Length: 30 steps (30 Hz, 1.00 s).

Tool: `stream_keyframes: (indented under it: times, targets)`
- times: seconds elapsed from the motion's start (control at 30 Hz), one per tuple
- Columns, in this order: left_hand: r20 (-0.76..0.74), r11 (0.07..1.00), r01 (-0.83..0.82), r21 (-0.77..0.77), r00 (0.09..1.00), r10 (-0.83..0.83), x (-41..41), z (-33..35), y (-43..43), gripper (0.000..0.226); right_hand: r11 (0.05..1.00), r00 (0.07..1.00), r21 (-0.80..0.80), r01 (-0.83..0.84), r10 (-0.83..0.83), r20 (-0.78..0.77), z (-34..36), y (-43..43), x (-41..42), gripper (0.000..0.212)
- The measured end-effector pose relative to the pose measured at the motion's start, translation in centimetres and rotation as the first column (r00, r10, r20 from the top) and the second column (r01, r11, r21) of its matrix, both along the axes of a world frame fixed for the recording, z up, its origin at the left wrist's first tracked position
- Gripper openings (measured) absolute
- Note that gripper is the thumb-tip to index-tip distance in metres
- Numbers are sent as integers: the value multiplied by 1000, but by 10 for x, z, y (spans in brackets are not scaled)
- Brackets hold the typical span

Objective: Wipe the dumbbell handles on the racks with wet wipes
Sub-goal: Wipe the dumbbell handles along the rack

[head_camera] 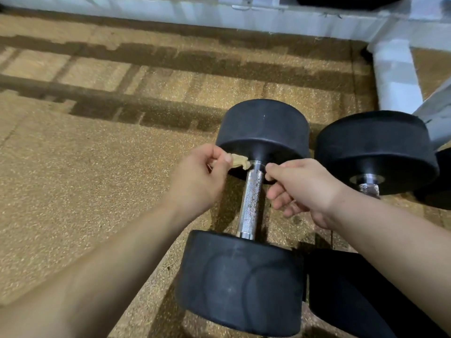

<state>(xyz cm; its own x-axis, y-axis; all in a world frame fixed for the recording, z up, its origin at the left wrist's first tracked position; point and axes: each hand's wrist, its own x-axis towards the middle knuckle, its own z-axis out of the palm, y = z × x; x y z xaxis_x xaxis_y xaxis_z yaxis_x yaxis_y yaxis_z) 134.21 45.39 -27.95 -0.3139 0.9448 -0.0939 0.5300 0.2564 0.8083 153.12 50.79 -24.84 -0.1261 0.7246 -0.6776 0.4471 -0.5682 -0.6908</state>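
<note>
Floor: speckled tan rubber floor fills most of the view, crossed by dark shadow bands at the far side.
Rack frame: pale grey metal rack frame runs along the top edge, and one leg comes down at the upper right to the floor.
Dumbbell: black round-headed dumbbell lies on the floor right of centre, one head close to the camera and the other farther off, near the rack leg but apart from it.
Second dumbbell: second dumbbell lies just to the right of the first. Only its far head and a short piece of its bar show.
Left hand: left hand reaches in from the lower left with its fingers curled, thumb and forefinger pinching one end of the wipe, just left of the handle's far end.
Right hand: right hand comes in from the lower right. Its thumb and forefinger are drawn together right beside the handle's far end, and the other fingers are loosely curled below. Whether it has hold of anything cannot be told.
Handle: knurled chrome handle runs between the two heads of the first dumbbell and is bare along most of its length.
Wipe: small crumpled wet wipe, tan in this light, stretches from the left hand's pinch to the handle's collar at the far head and touches the metal there.
</note>
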Motion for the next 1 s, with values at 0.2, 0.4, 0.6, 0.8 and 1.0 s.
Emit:
stream_keyframes:
  times: [0.2,0.4,0.6,0.8,1.0]
  targets:
    - [-106,979,203,-3,974,-203,18,-20,9,13,978,992,-186,97,-110,-64,-20,-12,-2,20]
    - [-553,845,530,76,728,-406,13,-15,24,21,955,980,-259,143,-174,-102,-30,-9,0,20]
    - [-313,891,418,181,883,-351,25,-25,17,16,952,978,-270,146,-180,-104,-31,-5,-2,22]
    - [21,913,407,21,913,-408,21,-14,10,10,932,968,-325,159,-212,-134,-41,-4,2,20]
    - [-49,727,686,32,728,-684,6,-4,8,6,930,967,-340,142,-204,-154,-41,-4,0,23]
